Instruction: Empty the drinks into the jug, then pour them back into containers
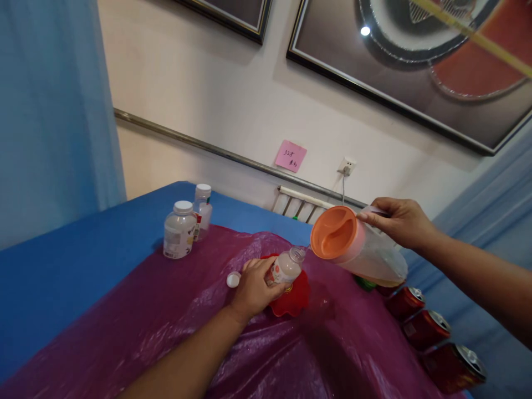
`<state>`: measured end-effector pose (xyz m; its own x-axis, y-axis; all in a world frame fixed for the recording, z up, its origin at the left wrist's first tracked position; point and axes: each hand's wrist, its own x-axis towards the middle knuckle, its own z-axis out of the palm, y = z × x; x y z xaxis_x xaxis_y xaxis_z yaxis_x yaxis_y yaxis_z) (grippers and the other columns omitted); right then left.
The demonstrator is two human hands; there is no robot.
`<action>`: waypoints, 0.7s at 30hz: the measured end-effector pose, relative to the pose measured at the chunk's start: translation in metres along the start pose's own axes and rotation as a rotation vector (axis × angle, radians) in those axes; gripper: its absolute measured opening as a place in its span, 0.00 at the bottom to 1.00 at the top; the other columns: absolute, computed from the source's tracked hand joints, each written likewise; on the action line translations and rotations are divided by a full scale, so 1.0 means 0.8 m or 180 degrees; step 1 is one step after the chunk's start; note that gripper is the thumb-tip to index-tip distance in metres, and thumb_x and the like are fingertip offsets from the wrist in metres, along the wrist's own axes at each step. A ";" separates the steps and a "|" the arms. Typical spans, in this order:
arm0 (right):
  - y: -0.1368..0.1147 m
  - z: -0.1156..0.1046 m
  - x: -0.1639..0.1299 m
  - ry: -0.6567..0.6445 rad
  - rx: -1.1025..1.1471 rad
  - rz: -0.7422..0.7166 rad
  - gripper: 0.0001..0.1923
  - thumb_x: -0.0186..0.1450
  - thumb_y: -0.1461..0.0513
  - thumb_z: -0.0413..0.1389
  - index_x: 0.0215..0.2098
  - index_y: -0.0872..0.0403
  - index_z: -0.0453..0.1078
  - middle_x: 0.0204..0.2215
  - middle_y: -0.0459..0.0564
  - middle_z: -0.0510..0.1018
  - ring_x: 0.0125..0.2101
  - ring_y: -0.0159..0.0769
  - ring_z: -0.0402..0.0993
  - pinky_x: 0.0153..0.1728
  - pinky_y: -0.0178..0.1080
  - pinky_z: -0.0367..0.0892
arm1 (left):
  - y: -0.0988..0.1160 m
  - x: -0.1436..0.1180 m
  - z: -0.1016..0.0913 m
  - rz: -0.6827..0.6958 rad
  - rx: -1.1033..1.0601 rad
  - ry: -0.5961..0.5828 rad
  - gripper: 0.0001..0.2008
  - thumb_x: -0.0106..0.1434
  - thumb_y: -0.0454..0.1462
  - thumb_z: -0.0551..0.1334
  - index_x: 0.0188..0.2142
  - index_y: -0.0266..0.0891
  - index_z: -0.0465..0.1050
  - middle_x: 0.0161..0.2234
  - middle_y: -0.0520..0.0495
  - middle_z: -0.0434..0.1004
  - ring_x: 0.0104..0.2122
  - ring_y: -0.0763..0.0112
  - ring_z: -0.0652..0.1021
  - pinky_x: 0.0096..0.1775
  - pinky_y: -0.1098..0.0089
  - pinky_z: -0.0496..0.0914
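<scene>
Your left hand [253,288] is wrapped tight around a small clear bottle [286,267], which leans toward the right over a red dish [296,299] on the purple plastic sheet [166,321]. Your right hand [401,221] grips the handle of a see-through jug [361,252] with an orange lid [333,233], and the jug is tipped so its spout sits just beside the bottle's open mouth. A thin stream seems to run from the spout to the mouth, but it is too small to be sure. The bottle's white cap [233,279] lies on the sheet just beside your left hand. Here is what could go wrong, I think: the bottle's mouth is tiny and the jug is big, so if you tip the jug more, the liquid may rush out and miss the hole. The red dish would catch some, but the rest could spread over the sheet. The bottle is leaning too, so once it is full it may spill. Two capped bottles [179,230] stand well apart at the back, and three red cans [424,327] lie near the table's right edge.
</scene>
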<state>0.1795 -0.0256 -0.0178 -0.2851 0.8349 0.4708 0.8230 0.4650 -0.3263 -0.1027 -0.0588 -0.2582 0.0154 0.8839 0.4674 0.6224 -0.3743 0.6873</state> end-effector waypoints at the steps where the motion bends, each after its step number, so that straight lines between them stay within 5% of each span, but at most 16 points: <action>1: -0.001 0.000 0.000 -0.0012 -0.0011 0.0001 0.36 0.55 0.29 0.56 0.21 0.52 0.67 0.17 0.42 0.60 0.22 0.31 0.55 0.22 0.35 0.53 | 0.000 0.000 0.000 0.0002 -0.0009 -0.0001 0.33 0.51 0.44 0.76 0.56 0.45 0.74 0.48 0.44 0.82 0.48 0.51 0.77 0.53 0.52 0.66; 21: -0.013 -0.006 0.000 0.0029 -0.0097 -0.0061 0.37 0.54 0.28 0.55 0.19 0.52 0.67 0.16 0.43 0.62 0.20 0.31 0.57 0.20 0.35 0.54 | 0.002 -0.001 -0.001 0.0001 -0.0103 -0.0003 0.31 0.51 0.43 0.75 0.56 0.46 0.75 0.48 0.45 0.82 0.49 0.51 0.77 0.54 0.51 0.65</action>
<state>0.1735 -0.0317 -0.0104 -0.2967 0.8231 0.4842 0.8320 0.4717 -0.2921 -0.1027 -0.0605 -0.2573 0.0162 0.8841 0.4671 0.5968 -0.3833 0.7049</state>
